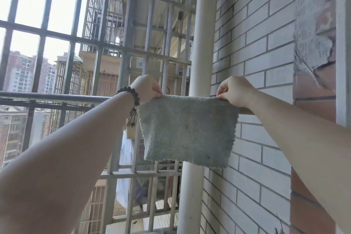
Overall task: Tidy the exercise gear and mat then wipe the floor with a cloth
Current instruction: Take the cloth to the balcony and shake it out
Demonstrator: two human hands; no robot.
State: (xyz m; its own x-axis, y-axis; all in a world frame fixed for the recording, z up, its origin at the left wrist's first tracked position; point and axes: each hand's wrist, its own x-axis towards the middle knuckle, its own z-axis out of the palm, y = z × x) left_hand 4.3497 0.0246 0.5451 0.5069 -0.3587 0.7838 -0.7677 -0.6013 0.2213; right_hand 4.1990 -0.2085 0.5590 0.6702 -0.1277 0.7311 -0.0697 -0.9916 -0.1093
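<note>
Left hand point(145, 88): pinches upper left corner of cloth point(187, 131) | Right hand point(235, 91): pinches upper right corner | Cloth: grey-green, hanging flat over horizontal rail point(53, 97), before white pipe point(201, 47), beside brick wall point(254, 47) | Left wrist: beaded bracelet point(131, 95)

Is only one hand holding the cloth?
No, the left hand and the right hand each pinch a top corner of the cloth.

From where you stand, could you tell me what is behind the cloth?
Behind the cloth run the white pipe and the horizontal rail; where they cross is covered. Both hands pinch its top corners.
</note>
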